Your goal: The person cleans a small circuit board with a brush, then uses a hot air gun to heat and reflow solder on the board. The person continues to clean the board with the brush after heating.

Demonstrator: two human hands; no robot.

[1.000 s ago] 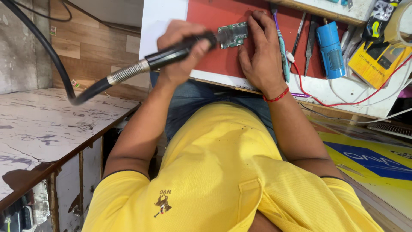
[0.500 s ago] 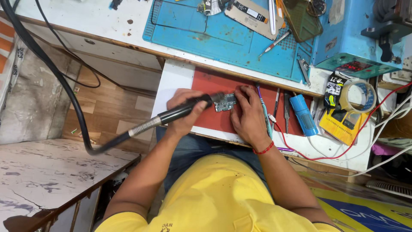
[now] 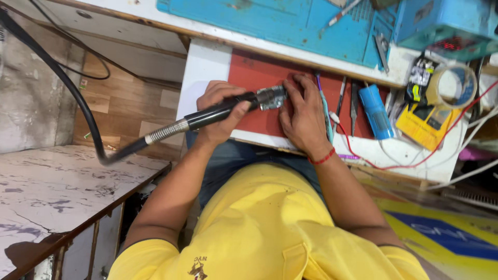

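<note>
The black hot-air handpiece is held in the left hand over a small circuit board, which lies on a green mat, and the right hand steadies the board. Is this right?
Not quite: the mat is red, not green, as the head view shows. The rest holds: the left hand holds the black hot-air handpiece over the small circuit board, and the right hand steadies it.

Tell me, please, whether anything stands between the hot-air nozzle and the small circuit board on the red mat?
Nothing visible does: the left hand holds the hot-air handpiece with its nozzle right at the circuit board, which the right hand steadies.
</note>
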